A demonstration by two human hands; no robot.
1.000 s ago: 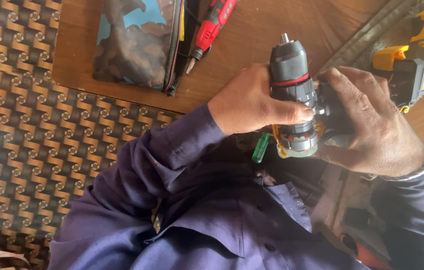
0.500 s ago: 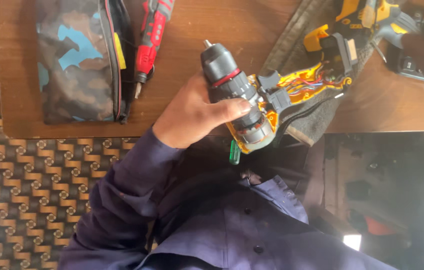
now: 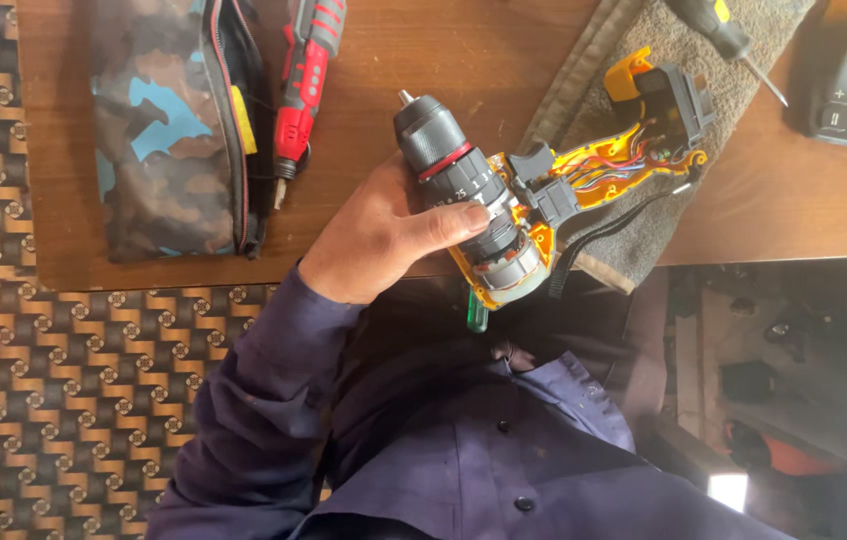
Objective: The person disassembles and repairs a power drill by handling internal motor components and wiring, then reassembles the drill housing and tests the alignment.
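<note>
Gripping opened drill [image 3: 504, 215] — left hand [image 3: 384, 235] only, above table [image 3: 464, 60].

Colours and patterns on a brown wooden table [image 3: 504, 40] seen from above.
An opened drill [image 3: 504, 205] shows a black chuck with a red ring, a yellow-orange inner shell, a grey motor, and red and black wires. A pouch [image 3: 164, 130] carries camouflage in blue, grey and brown. An electric screwdriver [image 3: 304, 85] is red and black. A grey-brown cloth [image 3: 664, 50] lies under the drill's handle. The sleeve [image 3: 274, 400] is dark navy. The floor [image 3: 54, 400] has a brown and cream woven pattern.
</note>
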